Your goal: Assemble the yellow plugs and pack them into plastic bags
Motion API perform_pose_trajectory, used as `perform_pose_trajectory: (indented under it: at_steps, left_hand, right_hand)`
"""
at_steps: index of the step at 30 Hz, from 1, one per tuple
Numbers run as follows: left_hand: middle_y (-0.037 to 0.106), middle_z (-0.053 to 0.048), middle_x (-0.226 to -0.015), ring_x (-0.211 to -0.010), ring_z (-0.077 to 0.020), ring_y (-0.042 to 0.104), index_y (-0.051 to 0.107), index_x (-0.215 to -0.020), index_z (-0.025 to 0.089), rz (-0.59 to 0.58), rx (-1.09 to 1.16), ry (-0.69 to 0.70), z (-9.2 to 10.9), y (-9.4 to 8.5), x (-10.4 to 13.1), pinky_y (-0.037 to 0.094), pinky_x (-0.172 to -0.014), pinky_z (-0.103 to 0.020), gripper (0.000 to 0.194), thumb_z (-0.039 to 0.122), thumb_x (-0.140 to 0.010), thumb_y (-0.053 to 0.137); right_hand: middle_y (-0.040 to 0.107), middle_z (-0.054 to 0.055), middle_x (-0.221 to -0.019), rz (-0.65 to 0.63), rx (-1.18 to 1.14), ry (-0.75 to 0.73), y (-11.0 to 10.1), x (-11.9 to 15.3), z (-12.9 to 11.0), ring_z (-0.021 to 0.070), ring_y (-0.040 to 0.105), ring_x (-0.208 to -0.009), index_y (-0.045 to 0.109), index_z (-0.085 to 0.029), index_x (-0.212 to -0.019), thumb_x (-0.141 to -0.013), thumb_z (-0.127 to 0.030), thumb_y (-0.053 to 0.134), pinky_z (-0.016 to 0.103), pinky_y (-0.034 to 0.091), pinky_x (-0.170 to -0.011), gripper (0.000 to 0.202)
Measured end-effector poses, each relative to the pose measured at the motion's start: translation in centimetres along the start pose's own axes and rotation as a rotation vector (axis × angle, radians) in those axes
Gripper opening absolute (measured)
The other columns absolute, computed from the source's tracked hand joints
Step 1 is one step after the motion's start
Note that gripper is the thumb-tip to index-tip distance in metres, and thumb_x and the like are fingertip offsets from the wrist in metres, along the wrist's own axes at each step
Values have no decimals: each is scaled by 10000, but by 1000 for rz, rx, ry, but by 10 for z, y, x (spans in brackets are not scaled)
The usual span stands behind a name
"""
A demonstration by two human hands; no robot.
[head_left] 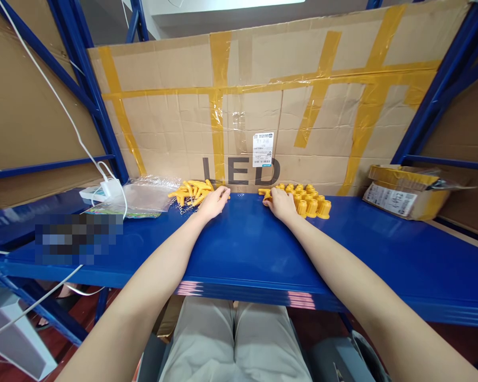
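Observation:
At the back of the blue shelf, my left hand (215,202) is closed, its fingers together beside a pile of yellow branched plastic pieces (191,190). Thin metal chains hang among that pile. A bit of yellow shows past the left fingertips, the rest of it hidden by the hand. My right hand (282,204) is bent round a yellow plastic piece (264,192), which sticks out to the left of the fingers. Next to this hand, several yellow plastic cups (312,206) stand close together in rows; the hand and wrist cover some of them.
Behind stands a taped cardboard sheet (163,127) marked LED. A small open carton (406,193) sits at the right. Clear plastic bags (147,193) and a white power strip (103,192) with cables lie left. Blue metal posts (99,116) frame the shelf (247,249).

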State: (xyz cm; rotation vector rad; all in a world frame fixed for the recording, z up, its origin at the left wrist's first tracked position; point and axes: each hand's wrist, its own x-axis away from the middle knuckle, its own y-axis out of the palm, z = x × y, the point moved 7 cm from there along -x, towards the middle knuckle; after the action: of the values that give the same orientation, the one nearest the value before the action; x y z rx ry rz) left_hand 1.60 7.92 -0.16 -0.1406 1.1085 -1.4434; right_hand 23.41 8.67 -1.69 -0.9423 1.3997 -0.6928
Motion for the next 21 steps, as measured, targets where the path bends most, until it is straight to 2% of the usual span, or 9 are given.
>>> perform_pose_trajectory:
  at_steps: [11,16,21]
  left_hand:
    - [624,23,-711,-427,-115,525,526,-892,215,-4,10,4,4,0,2,454,-601,-280,318,449,-942,317]
    - [626,14,-725,-438,-117,527,529,-888,211,-1,4,13,5,0,2,454,-606,-280,321,443,-943,315]
    - [629,18,-726,-438,-111,527,532,-905,210,-12,-4,-1,4,0,2,454,-604,-267,328,448,-944,310]
  right_hand:
    - [652,82,-999,8,-269,170,4,-7,23,286,555,-1034,577,-187,-905,-841,-343,598,400,379,-832,170]
    - [662,96,-1040,5,-259,169,5,-7,23,293,547,-1066,631,-189,-974,-880,-343,546,411,385,-861,199]
    - [676,73,-1115,-60,-260,165,10,-8,24,265,517,-1155,696,-228,-1086,-910,-317,513,390,365,-941,270]
